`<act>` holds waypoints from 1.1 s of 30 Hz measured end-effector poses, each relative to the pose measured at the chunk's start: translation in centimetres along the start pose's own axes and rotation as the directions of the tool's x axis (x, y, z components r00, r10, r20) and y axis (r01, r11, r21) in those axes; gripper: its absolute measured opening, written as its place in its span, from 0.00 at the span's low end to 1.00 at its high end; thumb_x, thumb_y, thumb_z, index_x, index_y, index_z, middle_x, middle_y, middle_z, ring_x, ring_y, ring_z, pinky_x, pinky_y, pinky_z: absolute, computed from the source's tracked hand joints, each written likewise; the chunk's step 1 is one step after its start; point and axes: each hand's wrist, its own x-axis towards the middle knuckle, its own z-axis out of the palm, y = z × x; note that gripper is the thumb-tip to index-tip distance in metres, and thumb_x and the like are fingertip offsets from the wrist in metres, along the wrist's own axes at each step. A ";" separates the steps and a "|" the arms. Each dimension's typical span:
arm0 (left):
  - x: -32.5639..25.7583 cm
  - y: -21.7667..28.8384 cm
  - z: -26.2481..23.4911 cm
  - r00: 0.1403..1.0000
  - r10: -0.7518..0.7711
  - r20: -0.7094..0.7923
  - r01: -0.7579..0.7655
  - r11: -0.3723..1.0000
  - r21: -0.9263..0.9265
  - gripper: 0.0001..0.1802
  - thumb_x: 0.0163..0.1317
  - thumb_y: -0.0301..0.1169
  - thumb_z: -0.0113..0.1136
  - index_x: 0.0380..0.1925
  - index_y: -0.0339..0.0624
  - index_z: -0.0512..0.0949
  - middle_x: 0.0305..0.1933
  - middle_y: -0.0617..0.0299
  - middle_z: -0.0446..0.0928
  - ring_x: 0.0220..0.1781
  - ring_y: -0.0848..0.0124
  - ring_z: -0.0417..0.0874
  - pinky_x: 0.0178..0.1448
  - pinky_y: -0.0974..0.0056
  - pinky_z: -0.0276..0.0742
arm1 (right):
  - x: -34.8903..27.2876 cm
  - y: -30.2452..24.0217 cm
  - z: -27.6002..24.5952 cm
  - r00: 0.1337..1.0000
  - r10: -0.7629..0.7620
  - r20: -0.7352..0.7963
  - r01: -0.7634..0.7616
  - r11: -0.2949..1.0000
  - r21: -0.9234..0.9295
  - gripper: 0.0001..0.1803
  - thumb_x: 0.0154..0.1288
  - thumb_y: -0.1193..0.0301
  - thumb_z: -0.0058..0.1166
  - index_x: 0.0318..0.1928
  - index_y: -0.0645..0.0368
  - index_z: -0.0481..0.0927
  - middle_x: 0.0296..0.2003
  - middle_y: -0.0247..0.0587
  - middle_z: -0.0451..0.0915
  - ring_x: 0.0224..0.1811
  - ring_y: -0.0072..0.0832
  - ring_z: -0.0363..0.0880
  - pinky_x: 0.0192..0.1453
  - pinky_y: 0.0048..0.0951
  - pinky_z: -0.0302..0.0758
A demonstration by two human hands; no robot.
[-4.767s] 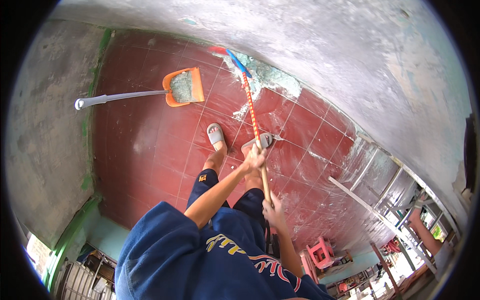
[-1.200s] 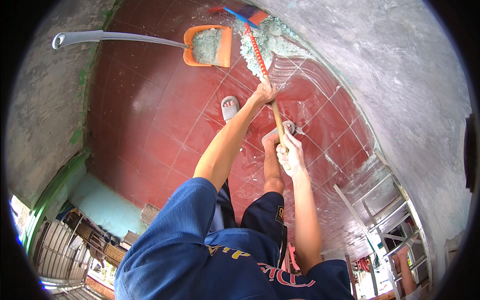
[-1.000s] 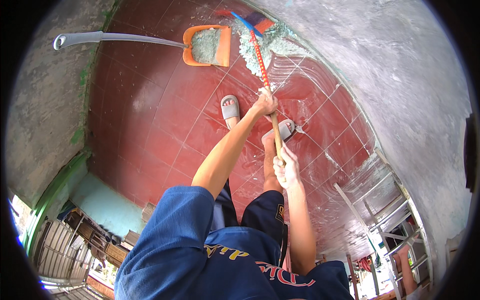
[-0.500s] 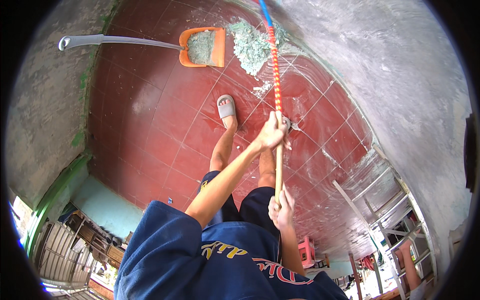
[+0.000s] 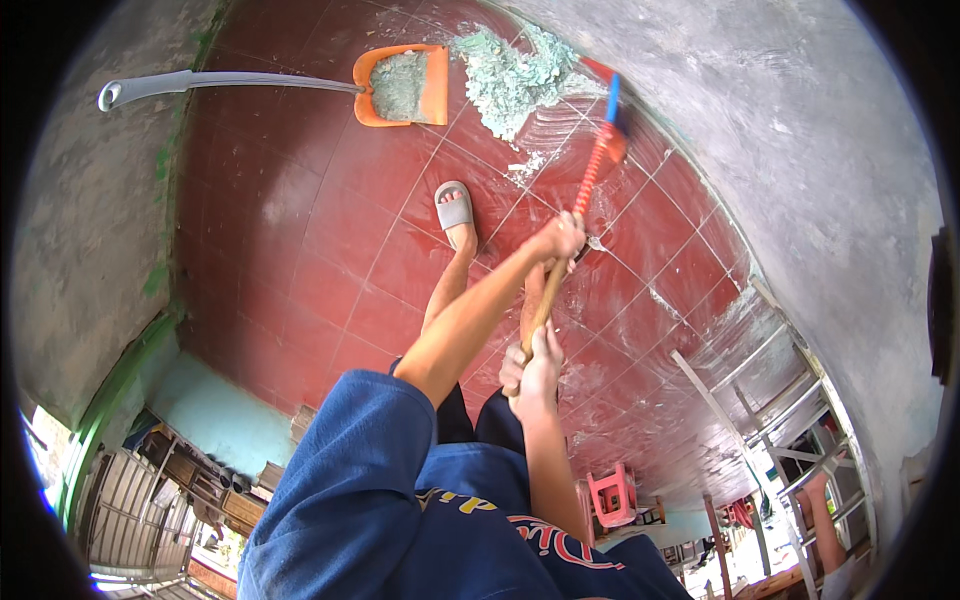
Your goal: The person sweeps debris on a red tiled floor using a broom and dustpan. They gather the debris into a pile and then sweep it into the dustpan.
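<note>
Both of my hands are closed round the handle of a broom (image 5: 592, 180). Its shaft is bare wood low down and red-patterned higher up, ending in a blue collar; the red head is smeared by motion beside the right wall. My left hand (image 5: 560, 240) grips the upper part of the shaft, and my right hand (image 5: 535, 368) holds it lower, close to my body. A heap of pale green-white debris (image 5: 510, 85) lies on the floor at the far side, left of the broom head. Left of the heap sits an orange dustpan (image 5: 437, 90) with similar debris in it.
The dustpan's long grey handle (image 5: 270, 80) reaches toward the left wall (image 5: 110, 200). My sandalled foot (image 5: 454, 205) stands on red tiles (image 5: 310, 220) streaked with pale residue. A metal ladder (image 5: 750, 400) leans at the right, where another person's limb (image 5: 822, 515) shows. A pink stool (image 5: 612, 497) stands nearby.
The broom's far end has swung right toward the wall, so the shaft now slants. My right hand has moved left and up; my left hand has shifted slightly right.
</note>
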 end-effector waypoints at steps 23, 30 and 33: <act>-28.7 12.6 -35.5 -0.338 0.927 -0.162 0.132 0.217 0.967 0.35 0.51 0.48 0.68 0.51 0.35 0.69 0.49 0.48 0.72 0.52 0.54 0.73 0.55 0.54 0.70 | -0.2 -7.2 -4.2 0.999 0.017 -0.031 -0.026 0.956 -0.293 0.29 0.71 0.70 0.39 0.70 0.44 0.51 0.28 0.32 0.69 0.13 0.14 0.59 0.11 0.17 0.57; -34.6 16.7 -50.4 0.175 0.799 -0.576 0.102 0.567 0.817 0.33 0.56 0.60 0.57 0.51 0.46 0.79 0.50 0.58 0.79 0.52 0.65 0.78 0.57 0.61 0.71 | 8.3 -15.8 -0.1 0.948 -0.306 0.088 0.216 0.418 -0.882 0.17 0.71 0.72 0.38 0.58 0.60 0.67 0.22 0.30 0.66 0.12 0.15 0.62 0.11 0.20 0.59; -34.1 16.2 -50.3 0.261 0.846 -0.465 -0.043 0.491 0.870 0.24 0.61 0.51 0.59 0.47 0.45 0.81 0.42 0.63 0.83 0.43 0.76 0.80 0.52 0.68 0.72 | 11.1 -16.7 2.0 0.943 -0.319 0.100 0.197 0.290 -0.936 0.18 0.71 0.71 0.41 0.58 0.61 0.67 0.19 0.30 0.65 0.11 0.16 0.63 0.11 0.22 0.60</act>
